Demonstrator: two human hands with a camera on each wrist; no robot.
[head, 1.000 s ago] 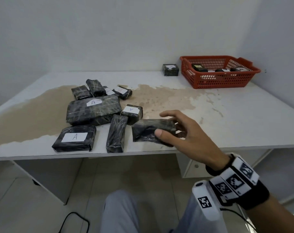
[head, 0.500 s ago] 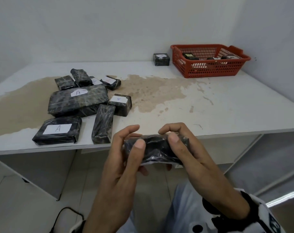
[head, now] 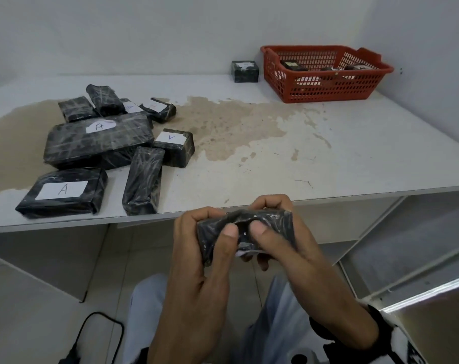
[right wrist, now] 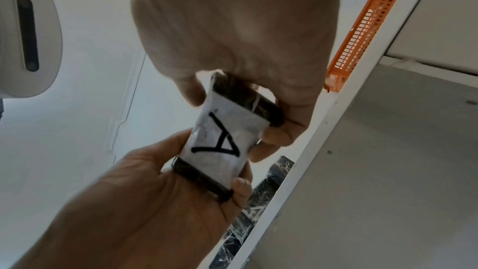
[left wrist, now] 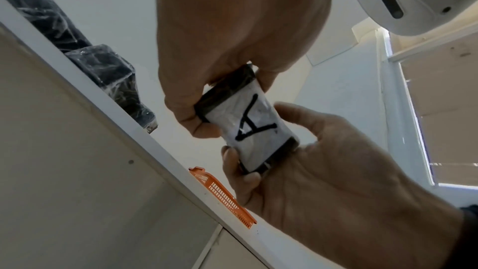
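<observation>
White-walled room with a white surface [head: 275,166], stained tan across its middle; the work is held just short of its near edge. Fingers [left wrist: 181,107] of both hands are curled round one small black-wrapped packet [head: 274,223]. The left hand [head: 196,261] grips its left end and the right hand [head: 291,256] its right end. The two thumbs [head: 229,231] press side by side into the slack film on top, puckering it. The packet's long axis runs from hand to hand, roughly parallel to the surface's edge. Its white label [left wrist: 254,128], marked A, faces downward toward the wrist cameras, and the fingertips wrap under onto that face.

Beyond the fingers and to their left lies a cluster of like packets [head: 99,137], several also marked A. The nearest is a long one [head: 143,179] at the edge, showing no label. Far beyond the fingers and to their right stands a red basket [head: 328,86] holding a few packets, with a lone packet [head: 245,71] just beside it.

Judged from this layout, the coming move turns on the label. The left hand is nearer the A cluster, the right hand nearer the basket.
</observation>
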